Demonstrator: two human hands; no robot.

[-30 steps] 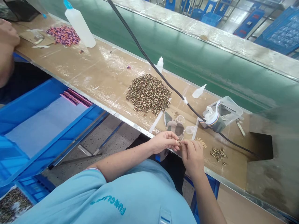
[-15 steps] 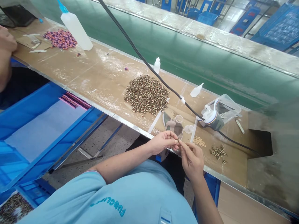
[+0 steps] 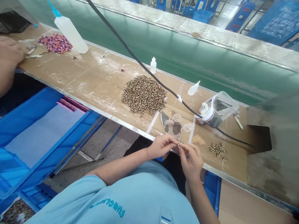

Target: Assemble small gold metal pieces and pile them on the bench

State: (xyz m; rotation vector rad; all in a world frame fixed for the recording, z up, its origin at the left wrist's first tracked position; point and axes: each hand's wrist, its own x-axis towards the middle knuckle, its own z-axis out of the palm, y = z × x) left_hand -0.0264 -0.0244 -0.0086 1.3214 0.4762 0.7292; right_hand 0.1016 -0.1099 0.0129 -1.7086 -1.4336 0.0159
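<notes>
My left hand (image 3: pixel 161 147) and my right hand (image 3: pixel 192 159) meet at the table's front edge, fingertips pinched together. Between them is a small dark-and-gold piece (image 3: pixel 178 143), mostly covered by the fingers; its exact kind is too small to make out. Just beyond lies a camouflage-patterned scrap (image 3: pixel 171 129) with a small clear round cup (image 3: pixel 176 118) on it and a clear disc-like lid (image 3: pixel 187 127) beside it. Close to my right hand are a little heap of tan bits (image 3: pixel 198 139) and a small cluster of dark-and-gold pieces (image 3: pixel 217 149).
A large pile of dark-and-gold pieces (image 3: pixel 144 95) covers mid-table. Two small white bottles (image 3: pixel 153 66) (image 3: pixel 193 89) and a clear plastic container (image 3: pixel 227 104) stand behind. A black cable (image 3: pixel 130 53) crosses overhead. At far left are a big bottle (image 3: pixel 71 34), pink-purple pieces (image 3: pixel 56 43) and another person's hand (image 3: pixel 10 54).
My fingers have shifted slightly around the small piece, and my left fingers look straighter. The other person's hand has moved right, further over the table. The view has shifted a little.
</notes>
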